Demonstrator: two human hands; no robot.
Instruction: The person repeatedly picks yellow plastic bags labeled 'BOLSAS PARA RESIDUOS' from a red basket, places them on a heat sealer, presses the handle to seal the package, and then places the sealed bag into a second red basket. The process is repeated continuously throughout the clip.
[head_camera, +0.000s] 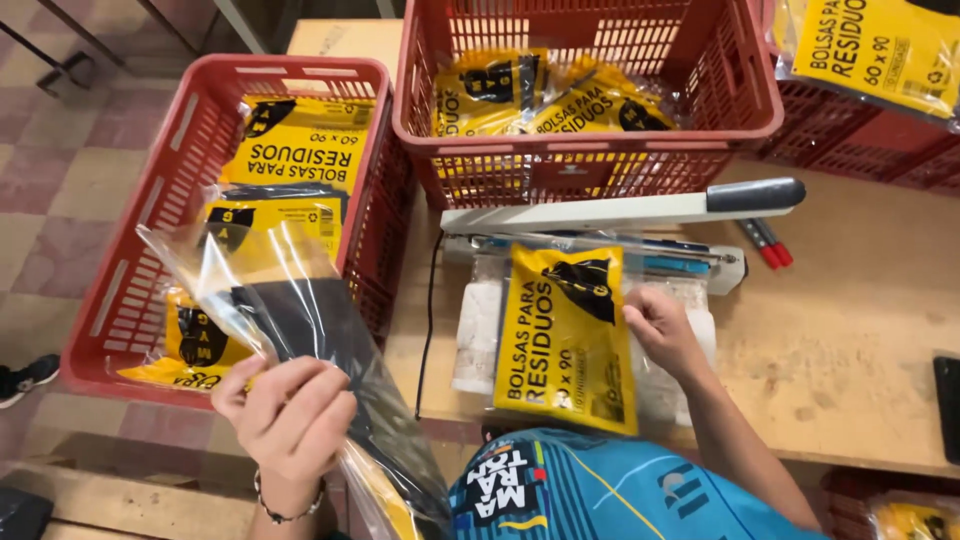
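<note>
My left hand (290, 415) grips a clear plastic sleeve (270, 300) with black folded bags and a yellow card inside, held up over the edge of the left red crate (150, 220). My right hand (662, 330) rests on the right edge of a yellow-and-black packet (565, 340) that lies across the white heat sealer (620, 255), its top end under the raised sealer arm (640, 208).
The left red crate holds several yellow packets. A second red crate (590, 150) behind the sealer holds more. Further crates with packets stand at the top right (860, 120). Two red-capped markers (768, 245) lie on the wooden bench (850, 340). A black cable (430, 310) hangs at the sealer's left.
</note>
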